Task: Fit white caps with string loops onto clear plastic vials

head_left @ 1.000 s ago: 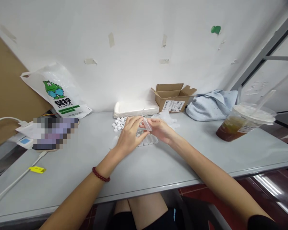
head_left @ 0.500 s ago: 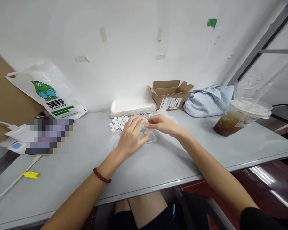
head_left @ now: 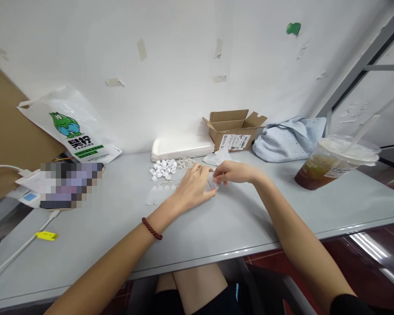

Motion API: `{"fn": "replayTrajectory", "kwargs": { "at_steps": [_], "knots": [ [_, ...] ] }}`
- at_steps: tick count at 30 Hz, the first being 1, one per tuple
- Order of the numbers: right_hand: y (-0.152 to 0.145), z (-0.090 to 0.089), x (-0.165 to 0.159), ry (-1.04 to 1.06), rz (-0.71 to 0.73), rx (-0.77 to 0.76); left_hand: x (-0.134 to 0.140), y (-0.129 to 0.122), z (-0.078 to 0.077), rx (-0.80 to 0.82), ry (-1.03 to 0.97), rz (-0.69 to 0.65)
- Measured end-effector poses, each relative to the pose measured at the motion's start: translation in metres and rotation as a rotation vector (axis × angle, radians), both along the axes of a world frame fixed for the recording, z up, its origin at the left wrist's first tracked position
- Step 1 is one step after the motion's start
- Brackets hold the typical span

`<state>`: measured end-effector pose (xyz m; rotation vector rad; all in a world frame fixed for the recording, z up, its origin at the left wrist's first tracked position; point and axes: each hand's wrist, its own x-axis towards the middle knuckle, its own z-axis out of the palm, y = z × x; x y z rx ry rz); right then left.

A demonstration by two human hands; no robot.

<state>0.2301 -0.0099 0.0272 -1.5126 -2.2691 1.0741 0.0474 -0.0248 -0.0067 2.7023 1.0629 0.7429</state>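
Observation:
A small translucent plastic piece (head_left: 212, 181) lies between my two hands, just above the table. My left hand (head_left: 194, 185) curls around its left side, thumb below and fingers above. At its right end, the fingertips of my right hand (head_left: 231, 172) are pinched together; they hide part of it, so its exact kind is unclear. Left of my left hand is a pile of small white caps (head_left: 163, 168). Thin white loops (head_left: 188, 162) lie behind that hand. Nearer me, a row of flat translucent pieces (head_left: 157, 195) with thin white ends rests partly behind my left wrist.
A stack of white trays (head_left: 184, 146), an open cardboard box (head_left: 231, 131) and a light blue cloth bag (head_left: 284, 139) line the wall. Crumpled clear plastic (head_left: 220, 156) lies before the box. A drink cup (head_left: 318, 170) stands right; a phone (head_left: 74, 186) and white cable (head_left: 22, 245) lie left.
Both hands have shifted right and slightly toward me, with the translucent piece now showing between them. The white loops and the row of flat pieces are less covered than before.

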Motion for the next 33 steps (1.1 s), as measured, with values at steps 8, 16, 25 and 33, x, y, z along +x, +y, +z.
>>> {"fn": "replayTrajectory", "kwargs": {
  "at_steps": [8,16,25,33],
  "knots": [
    [-0.003,0.005,-0.006,-0.17,0.038,-0.074,0.004,0.0,0.003,-0.107,0.174,0.004],
    [-0.004,0.005,-0.011,-0.187,0.066,-0.071,0.002,-0.001,0.002,-0.073,0.172,0.003],
    [-0.003,0.001,-0.01,-0.194,0.064,-0.075,0.001,-0.002,-0.004,-0.018,0.175,-0.04],
    [-0.003,0.002,-0.012,-0.169,0.029,-0.137,-0.001,-0.003,-0.004,-0.042,0.172,-0.037]
  ]
}}
